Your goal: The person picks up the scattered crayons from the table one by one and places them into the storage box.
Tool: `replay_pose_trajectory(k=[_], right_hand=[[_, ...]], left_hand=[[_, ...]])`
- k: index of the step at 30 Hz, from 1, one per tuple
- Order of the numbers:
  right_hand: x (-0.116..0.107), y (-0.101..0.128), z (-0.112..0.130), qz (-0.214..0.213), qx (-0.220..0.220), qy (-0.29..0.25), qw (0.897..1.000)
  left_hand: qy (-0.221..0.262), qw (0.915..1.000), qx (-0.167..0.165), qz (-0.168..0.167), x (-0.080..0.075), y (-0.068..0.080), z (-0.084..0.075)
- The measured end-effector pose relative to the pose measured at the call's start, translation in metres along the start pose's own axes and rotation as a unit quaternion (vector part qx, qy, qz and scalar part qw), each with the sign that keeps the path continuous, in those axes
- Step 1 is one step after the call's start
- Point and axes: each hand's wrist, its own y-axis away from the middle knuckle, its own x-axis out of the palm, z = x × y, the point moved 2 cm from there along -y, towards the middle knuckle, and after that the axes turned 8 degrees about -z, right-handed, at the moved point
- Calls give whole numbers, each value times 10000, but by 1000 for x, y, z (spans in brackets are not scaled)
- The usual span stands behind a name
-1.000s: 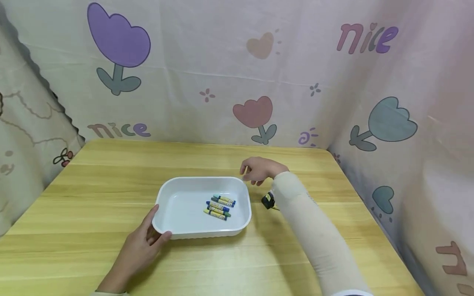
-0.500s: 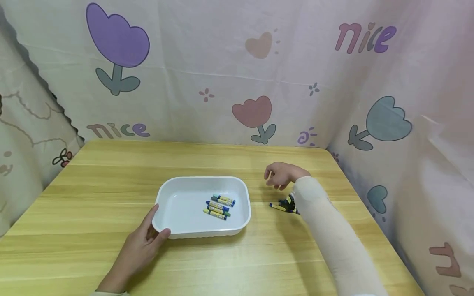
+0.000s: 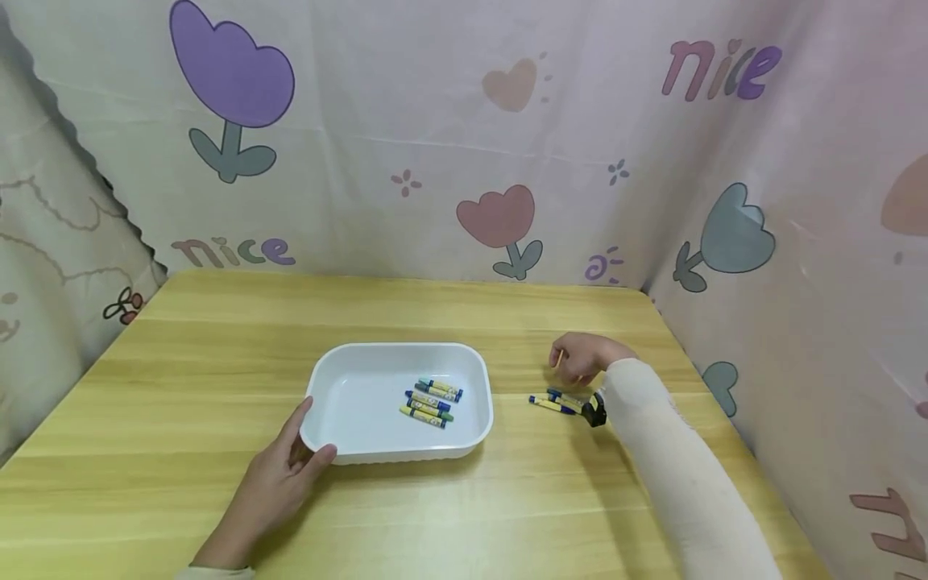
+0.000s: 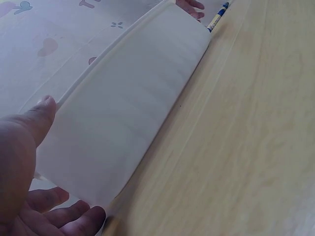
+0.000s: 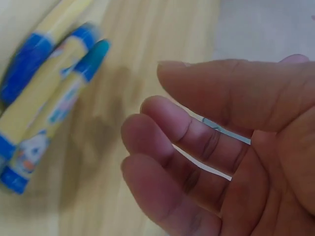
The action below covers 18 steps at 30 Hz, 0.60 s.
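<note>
In the head view my left hand holds the near left corner of a white plastic tray, thumb at the front rim and fingers along the left side. Several crayons with yellow printed wrappers lie in the tray's right half. My right hand hovers over the table to the right of the tray, fingers loosely curled, with nothing between them. More crayons lie just below it. The right wrist view shows these crayons close together, a little apart from my fingertips.
All of this is on a wood-grain table. A patterned curtain hangs along its back and sides. A small black camera is strapped under my right wrist and partly covers the loose crayons.
My right hand has moved from the tray's far right corner rightward and somewhat toward me, to above the loose crayons. The left hand and tray have stayed in place.
</note>
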Motion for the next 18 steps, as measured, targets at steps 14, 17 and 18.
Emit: replay_pose_trajectory(k=[14,17,18], right_hand=[[17,6,-22,125,434,-369,9983],[17,5,-23,136,477,-306,9983],[17,5,-24,131,486,-274,9984]], left_hand=[[-1,9996,-250,134,-2,3,1],[6,9997,-234,110,-1,2,1],[28,9997,-219,105,0,1,0]])
